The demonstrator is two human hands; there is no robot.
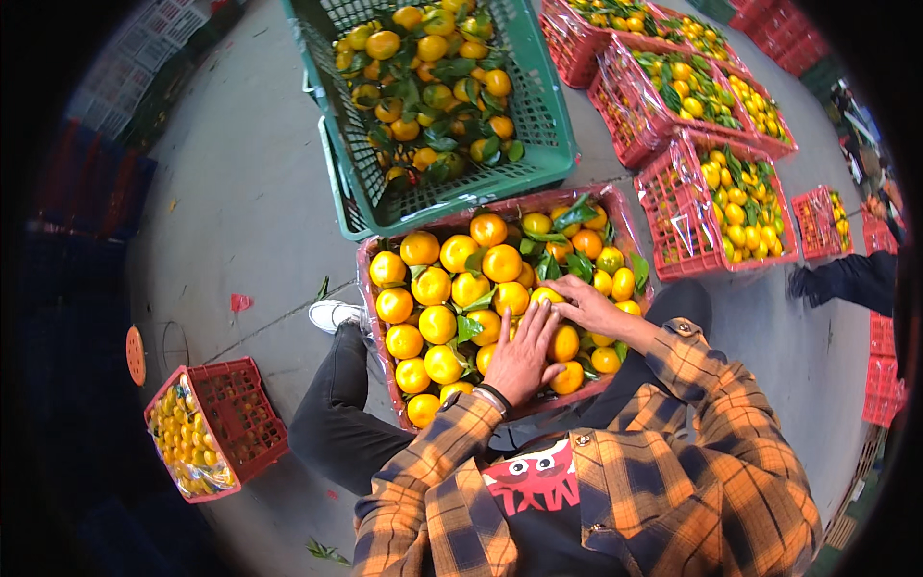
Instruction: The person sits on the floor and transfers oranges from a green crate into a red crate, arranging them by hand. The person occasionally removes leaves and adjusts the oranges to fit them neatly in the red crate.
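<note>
Before me is a red plastic crate (631, 216) lined with clear film and filled with orange citrus fruit (438, 324) and green leaves. My left hand (523, 353) lies palm down on the fruit near the crate's middle, fingers extended. Beside it, my right hand (585, 306) touches a yellow-orange citrus fruit (546, 295) with its fingertips; whether it grips the fruit is unclear. The fingers of both hands nearly meet. Larger, rounder fruit fills the crate's left part, smaller fruit with more leaves its right. A green plastic crate (461, 195) with leafy citrus stands against the far side.
Red crates of citrus (678, 209) stand at the upper right, and another red crate (241, 418) is at the lower left. Blue crates (94, 180) are stacked at the left. Another person's dark sleeve (851, 280) shows at the right edge. A shoe (334, 315) rests on the concrete floor.
</note>
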